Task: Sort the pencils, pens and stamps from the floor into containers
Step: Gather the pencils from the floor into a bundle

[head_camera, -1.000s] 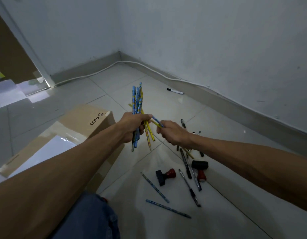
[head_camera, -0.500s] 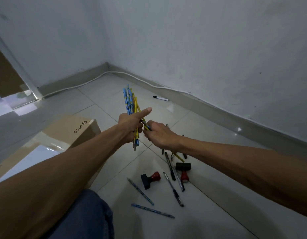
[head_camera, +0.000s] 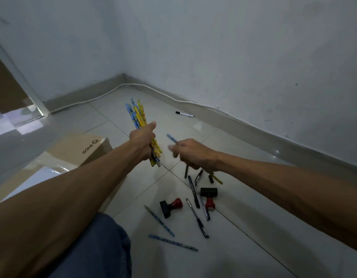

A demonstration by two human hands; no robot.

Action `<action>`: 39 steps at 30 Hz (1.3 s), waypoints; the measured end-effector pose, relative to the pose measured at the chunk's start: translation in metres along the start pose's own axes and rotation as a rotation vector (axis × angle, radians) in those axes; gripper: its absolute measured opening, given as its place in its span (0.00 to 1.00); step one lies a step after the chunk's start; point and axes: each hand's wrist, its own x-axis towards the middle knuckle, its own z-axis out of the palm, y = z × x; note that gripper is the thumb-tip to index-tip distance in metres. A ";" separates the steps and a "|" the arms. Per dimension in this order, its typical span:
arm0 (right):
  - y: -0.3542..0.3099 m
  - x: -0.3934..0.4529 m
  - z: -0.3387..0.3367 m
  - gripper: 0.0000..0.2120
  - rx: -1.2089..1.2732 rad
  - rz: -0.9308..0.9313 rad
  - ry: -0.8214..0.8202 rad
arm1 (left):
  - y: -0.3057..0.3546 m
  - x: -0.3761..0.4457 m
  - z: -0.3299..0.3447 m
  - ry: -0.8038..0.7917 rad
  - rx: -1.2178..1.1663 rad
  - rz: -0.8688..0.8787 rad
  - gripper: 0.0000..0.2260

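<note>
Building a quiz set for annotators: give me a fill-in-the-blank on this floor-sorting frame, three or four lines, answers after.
1. The left hand grips a bundle of blue and ____ pencils.
2. The right hand pinches a single ____ pencil.
3. ____ stamps with red handles lie on the floor: one on its side, another beside the pens.
4. A lone marker lies near the ____.

Answers: yellow; blue; Two; wall

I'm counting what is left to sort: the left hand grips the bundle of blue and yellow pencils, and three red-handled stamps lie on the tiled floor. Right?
Not quite. The head view shows two red-handled stamps on the tiled floor, not three. The left hand does grip the bundle of blue and yellow pencils.
</note>
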 end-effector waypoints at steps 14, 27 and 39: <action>-0.035 0.034 0.023 0.09 0.826 0.178 0.402 | -0.010 -0.034 0.005 -0.594 0.276 -0.135 0.12; 0.031 0.033 0.069 0.14 0.028 0.061 -0.082 | 0.002 0.013 -0.040 -0.187 0.145 -0.110 0.19; 0.097 -0.014 0.174 0.20 -1.238 -0.395 -0.584 | -0.004 0.021 -0.060 -0.243 0.168 -0.120 0.19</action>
